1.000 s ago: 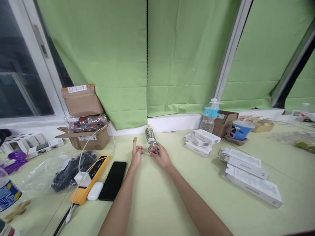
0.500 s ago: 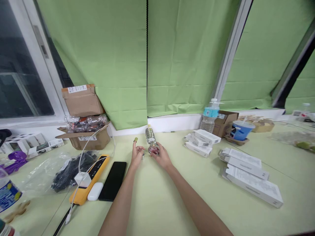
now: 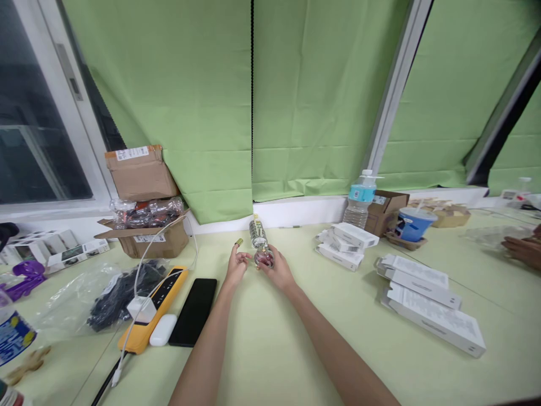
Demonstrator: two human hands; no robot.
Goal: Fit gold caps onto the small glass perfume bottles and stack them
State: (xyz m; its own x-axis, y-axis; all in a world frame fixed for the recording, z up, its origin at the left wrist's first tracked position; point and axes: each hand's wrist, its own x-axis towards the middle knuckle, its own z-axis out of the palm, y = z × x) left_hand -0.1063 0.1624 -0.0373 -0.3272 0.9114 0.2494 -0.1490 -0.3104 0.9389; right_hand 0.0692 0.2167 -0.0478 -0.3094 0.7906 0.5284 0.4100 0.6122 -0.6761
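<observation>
And there was the black phone [image 3: 193, 312], the marker for everything here: beyond its far end and off to its right sat the clear container with reddish contents [image 3: 264, 258], in the grasp of the right hand [image 3: 279, 270]. Those right fingers were wrapped part-way round its near right side, closed only as far as its bulge allowed.

Across from them, nearer the phone, came the left hand [image 3: 236, 270]! One finger stood raised, with a small olive-green piece [image 3: 239, 242] at its tip; whether worn or pinched, I couldn't tell. The other fingers were half curled, pointing rightward, away from the phone; whether they had hold of anything was too small to read.

And the key relation: the container lay just right of those left fingertips, with contact too close to call. The right hand was the nearer, already on it. The container looked too round to give a clear long axis, but the clear bottle [image 3: 257, 232], farther beyond the phone, ran away from the person, its far end leaning slightly left; whether the two were joined stayed unclear.
</observation>
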